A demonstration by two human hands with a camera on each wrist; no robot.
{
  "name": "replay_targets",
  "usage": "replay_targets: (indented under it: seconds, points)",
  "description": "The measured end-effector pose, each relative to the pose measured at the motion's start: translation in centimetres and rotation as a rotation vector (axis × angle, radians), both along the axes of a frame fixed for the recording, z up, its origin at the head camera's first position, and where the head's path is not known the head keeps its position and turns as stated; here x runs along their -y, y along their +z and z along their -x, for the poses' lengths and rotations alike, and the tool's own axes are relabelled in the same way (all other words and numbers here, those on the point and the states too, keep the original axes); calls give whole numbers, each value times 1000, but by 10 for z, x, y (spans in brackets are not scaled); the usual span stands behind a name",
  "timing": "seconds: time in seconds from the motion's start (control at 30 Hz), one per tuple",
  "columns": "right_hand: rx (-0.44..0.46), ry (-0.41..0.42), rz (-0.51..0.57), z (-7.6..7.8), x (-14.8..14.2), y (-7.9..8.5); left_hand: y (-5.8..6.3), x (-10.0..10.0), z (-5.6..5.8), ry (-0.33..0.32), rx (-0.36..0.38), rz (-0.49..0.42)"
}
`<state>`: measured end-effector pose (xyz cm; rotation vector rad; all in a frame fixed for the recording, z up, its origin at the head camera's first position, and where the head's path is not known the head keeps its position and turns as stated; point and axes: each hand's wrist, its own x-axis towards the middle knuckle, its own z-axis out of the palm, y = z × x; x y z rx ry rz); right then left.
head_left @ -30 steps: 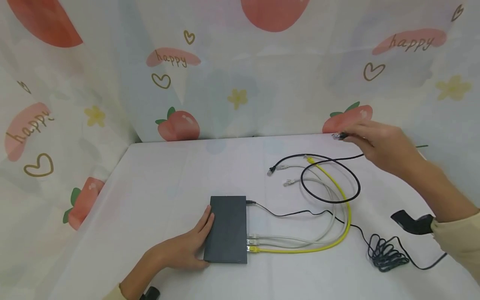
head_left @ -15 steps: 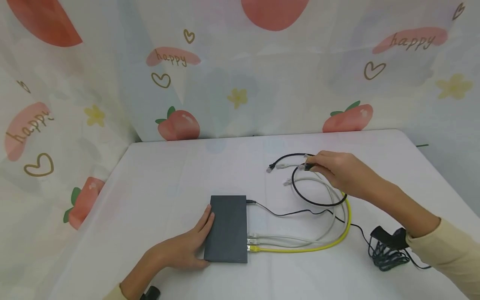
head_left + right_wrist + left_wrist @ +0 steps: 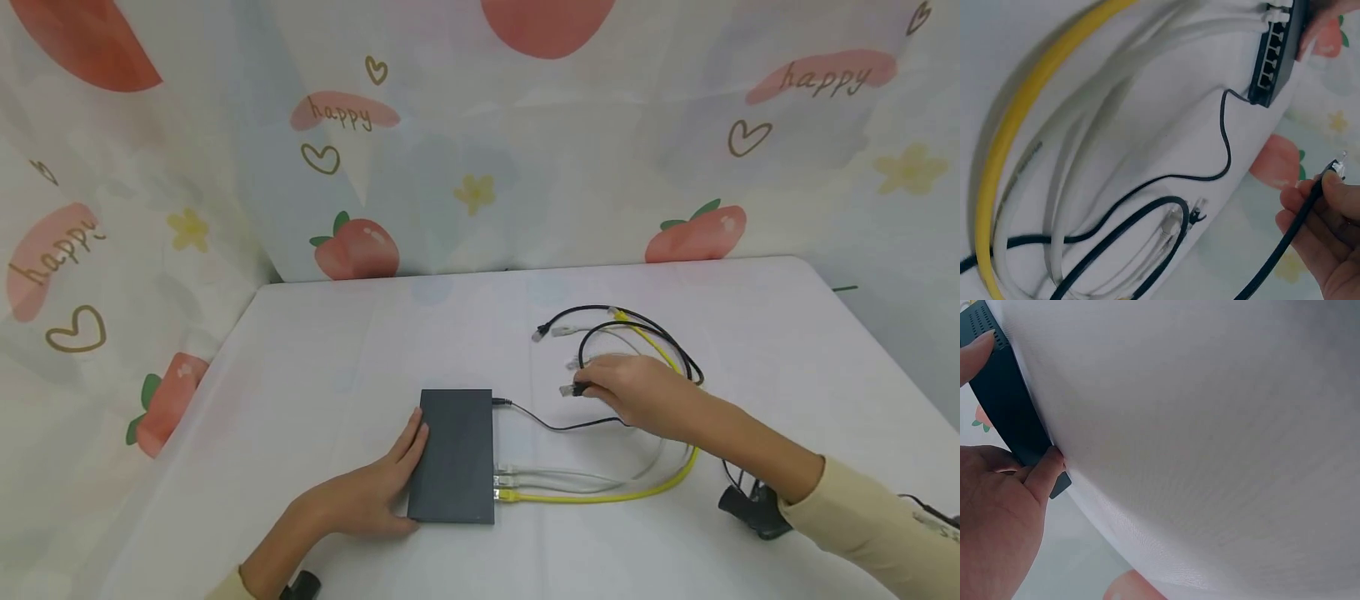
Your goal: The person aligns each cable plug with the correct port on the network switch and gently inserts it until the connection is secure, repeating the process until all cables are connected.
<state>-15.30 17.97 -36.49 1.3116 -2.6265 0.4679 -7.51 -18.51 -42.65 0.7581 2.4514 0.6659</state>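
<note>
A dark network switch (image 3: 454, 457) lies flat on the white-covered table. My left hand (image 3: 366, 498) rests against its left side, fingers extended along the edge and thumb at the near corner; the left wrist view shows the thumb over small vent holes. My right hand (image 3: 651, 395) pinches a black Ethernet cable just behind its clear plug (image 3: 567, 390), raised right of the switch and apart from it. The plug points left. Plugged into the switch's right side are a yellow Ethernet cable (image 3: 585, 499) and white cables (image 3: 1079, 112). Several unused ports (image 3: 1270, 62) show in the right wrist view.
A thin black power cord (image 3: 562, 427) leaves the switch's upper right and passes under my right arm. Loose cable ends lie beyond my right hand, including the black cable's other plug (image 3: 540, 333). A patterned cloth (image 3: 480, 133) hangs behind the table.
My right hand has come left and toward the switch from the table's back right, bringing the black cable's plug; its loop has shifted. My left hand and the switch stay in place.
</note>
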Motion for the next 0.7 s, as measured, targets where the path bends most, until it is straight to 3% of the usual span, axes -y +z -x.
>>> replay_targets:
  seconds: [0.37, 0.7]
  points:
    - [92, 31, -65, -17, 22, -32, 1, 1, 0, 18, 43, -18]
    - [211, 79, -68, -23, 50, -46, 5, 1, 0, 26, 59, -23]
